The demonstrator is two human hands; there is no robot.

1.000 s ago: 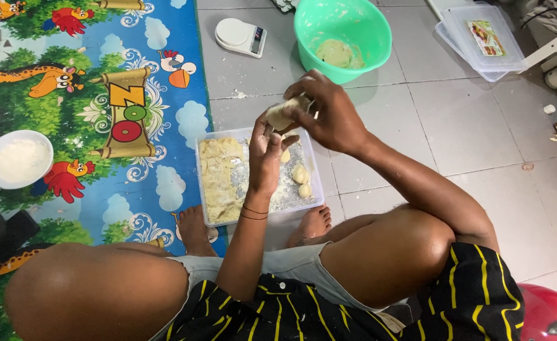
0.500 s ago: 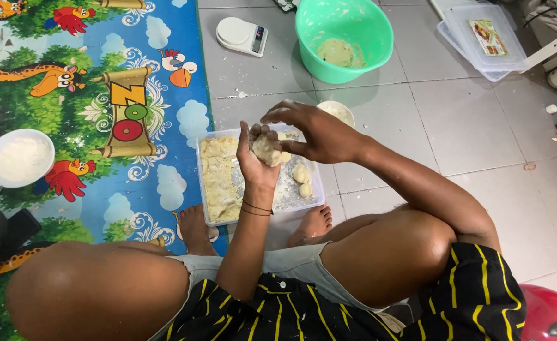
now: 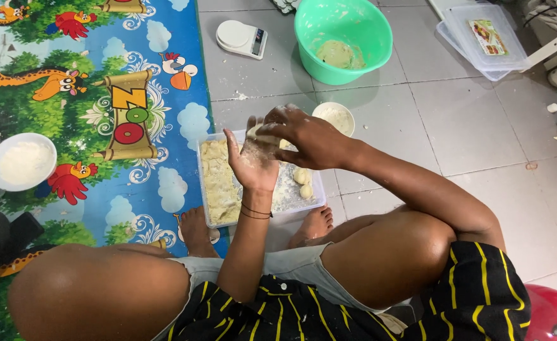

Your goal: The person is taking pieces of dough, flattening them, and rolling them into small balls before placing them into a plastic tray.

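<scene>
You are sitting cross-legged on the tiled floor [image 3: 480, 126], both hands raised over a clear tray [image 3: 210, 183] lying just in front of your feet.

Left hand [image 3: 253, 165]: palm turned up, fingers half spread and dusted with flour, cradling a dough lump [image 3: 258, 134] near its fingertips. Grip loose, cupped under the lump, not clenched.

Right hand [image 3: 303, 136]: reaching across from the right, fingers curling down over the top of the same lump and pinching it against the left palm. Grip is closing on the dough.

The lump is sitting between the two hands, above the far half of the tray and clear of it.

Tray contents: a slab of pale yellow dough is filling the left half; the right half is floured and is carrying a few small dough balls [image 3: 303, 180] near the right wall.

A small white bowl [image 3: 336, 117] is standing just beyond the tray, partly hidden behind your right hand. Farther off, a green basin [image 3: 367, 57] is holding a lump of dough at its bottom. A white scale [image 3: 240, 38] is lying to the left of the basin. Clear lidded boxes [image 3: 480, 44] are lying at the top right.

At your left, a bright play mat [image 3: 101, 95] is covering the floor, with a white flour bowl [image 3: 20, 161] standing on it near the left edge, well apart from the tray.
</scene>
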